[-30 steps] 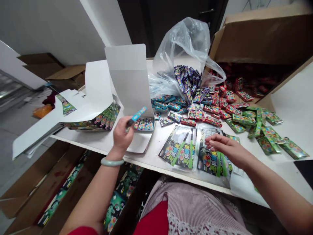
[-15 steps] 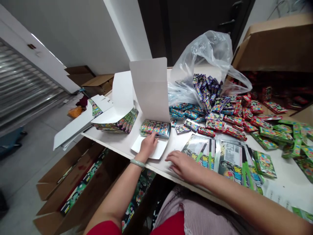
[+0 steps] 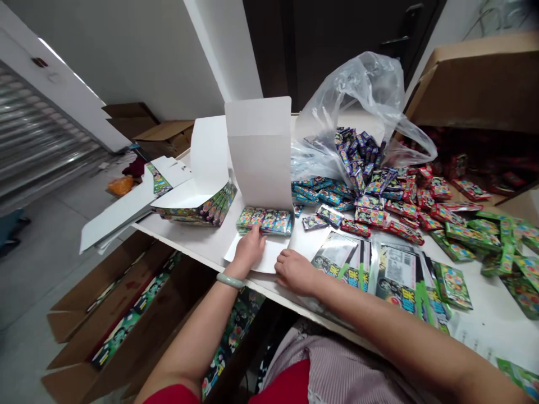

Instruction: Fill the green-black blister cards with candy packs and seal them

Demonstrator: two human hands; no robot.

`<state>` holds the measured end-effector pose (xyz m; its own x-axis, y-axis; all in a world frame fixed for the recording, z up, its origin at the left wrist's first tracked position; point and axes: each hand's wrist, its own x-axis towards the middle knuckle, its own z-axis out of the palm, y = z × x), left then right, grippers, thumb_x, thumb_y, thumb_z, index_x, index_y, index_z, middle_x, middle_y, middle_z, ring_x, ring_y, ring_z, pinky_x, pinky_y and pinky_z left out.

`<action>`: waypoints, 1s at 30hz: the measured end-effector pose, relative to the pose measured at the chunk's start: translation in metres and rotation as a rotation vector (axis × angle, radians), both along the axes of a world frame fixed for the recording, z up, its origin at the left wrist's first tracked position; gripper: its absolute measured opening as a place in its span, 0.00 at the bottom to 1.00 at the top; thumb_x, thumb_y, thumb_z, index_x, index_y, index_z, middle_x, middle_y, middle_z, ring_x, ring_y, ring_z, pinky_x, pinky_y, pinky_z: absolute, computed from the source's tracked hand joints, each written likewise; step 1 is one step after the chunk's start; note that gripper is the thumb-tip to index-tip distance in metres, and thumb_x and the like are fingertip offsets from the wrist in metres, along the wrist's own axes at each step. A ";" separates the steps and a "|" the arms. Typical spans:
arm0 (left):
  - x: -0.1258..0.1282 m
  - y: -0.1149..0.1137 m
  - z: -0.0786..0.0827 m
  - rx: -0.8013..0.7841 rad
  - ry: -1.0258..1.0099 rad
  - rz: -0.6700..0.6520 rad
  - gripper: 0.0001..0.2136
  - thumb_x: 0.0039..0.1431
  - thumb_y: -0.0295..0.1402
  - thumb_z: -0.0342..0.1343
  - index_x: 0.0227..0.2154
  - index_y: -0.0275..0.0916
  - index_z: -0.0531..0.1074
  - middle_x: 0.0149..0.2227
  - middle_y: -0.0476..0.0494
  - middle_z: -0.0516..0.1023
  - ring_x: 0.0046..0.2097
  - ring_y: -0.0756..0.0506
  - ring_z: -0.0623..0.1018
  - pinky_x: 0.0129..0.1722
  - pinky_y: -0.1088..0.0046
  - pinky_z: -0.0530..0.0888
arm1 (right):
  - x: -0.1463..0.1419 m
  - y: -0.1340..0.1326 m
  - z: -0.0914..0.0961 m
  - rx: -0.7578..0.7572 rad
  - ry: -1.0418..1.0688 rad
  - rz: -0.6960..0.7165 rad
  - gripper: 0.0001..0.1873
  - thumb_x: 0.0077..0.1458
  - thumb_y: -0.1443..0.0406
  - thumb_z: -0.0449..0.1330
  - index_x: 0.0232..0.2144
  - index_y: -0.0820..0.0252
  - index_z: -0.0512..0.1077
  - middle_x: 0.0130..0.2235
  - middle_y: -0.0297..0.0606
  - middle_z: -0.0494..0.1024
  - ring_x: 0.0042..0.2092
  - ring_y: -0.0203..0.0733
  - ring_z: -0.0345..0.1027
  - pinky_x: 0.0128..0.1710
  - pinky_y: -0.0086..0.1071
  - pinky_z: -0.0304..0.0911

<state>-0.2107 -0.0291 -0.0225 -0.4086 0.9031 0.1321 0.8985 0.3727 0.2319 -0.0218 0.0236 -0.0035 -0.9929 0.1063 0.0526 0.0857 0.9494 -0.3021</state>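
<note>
An open white card box stands on the white table, its back panel upright and its front flap lying flat. A row of small colourful packets lies inside it. My left hand, a pale green bangle on its wrist, lies on the flap with its fingertips against the packets. My right hand rests at the flap's right front edge, knuckles up and fingers curled onto the flap.
A clear plastic bag spills purple packets; blue, red and green packets cover the table. Printed clear pouches lie near my right arm. A big carton stands right, flat printed boxes left, floor cartons below.
My left hand set down the blue packet it held and came to rest on the flap. My right hand moved left from the pouches to the flap's edge and curled its fingers.
</note>
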 end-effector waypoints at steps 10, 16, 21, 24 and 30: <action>0.006 -0.010 -0.006 0.040 0.038 -0.023 0.08 0.56 0.31 0.56 0.39 0.36 0.69 0.42 0.37 0.75 0.48 0.38 0.74 0.48 0.62 0.70 | 0.011 0.006 -0.011 0.019 0.043 0.004 0.08 0.56 0.65 0.57 0.34 0.65 0.74 0.36 0.44 0.76 0.42 0.46 0.64 0.46 0.37 0.58; 0.001 0.001 0.004 0.109 0.043 -0.049 0.11 0.60 0.29 0.49 0.45 0.37 0.68 0.42 0.38 0.75 0.46 0.41 0.75 0.48 0.64 0.70 | 0.012 0.006 -0.009 0.033 0.053 0.016 0.09 0.58 0.68 0.54 0.33 0.66 0.74 0.36 0.45 0.76 0.41 0.46 0.64 0.46 0.37 0.59; 0.005 0.001 -0.002 0.094 0.019 -0.060 0.20 0.57 0.27 0.50 0.54 0.34 0.64 0.50 0.33 0.73 0.52 0.38 0.73 0.50 0.63 0.70 | 0.009 0.006 -0.007 0.024 0.047 0.001 0.10 0.58 0.69 0.53 0.33 0.67 0.74 0.35 0.47 0.77 0.41 0.46 0.66 0.47 0.37 0.60; 0.008 -0.001 0.009 0.078 -0.016 -0.055 0.22 0.57 0.31 0.50 0.55 0.35 0.64 0.46 0.34 0.76 0.46 0.38 0.76 0.43 0.64 0.73 | 0.018 0.005 -0.002 -0.009 0.071 -0.011 0.12 0.58 0.68 0.55 0.43 0.67 0.72 0.46 0.49 0.76 0.50 0.45 0.64 0.51 0.36 0.58; 0.072 0.012 0.041 0.198 -0.331 -0.242 0.20 0.58 0.44 0.50 0.50 0.40 0.67 0.34 0.45 0.77 0.35 0.45 0.77 0.34 0.71 0.73 | 0.087 0.000 0.029 -0.297 0.296 -0.212 0.15 0.59 0.65 0.55 0.49 0.63 0.69 0.50 0.45 0.74 0.54 0.43 0.64 0.53 0.38 0.58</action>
<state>-0.1383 -0.0175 0.0187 -0.2384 0.9482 0.2101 0.8198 0.0805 0.5669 0.0655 0.0232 0.0253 -0.8946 0.3583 0.2670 0.1372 0.7889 -0.5990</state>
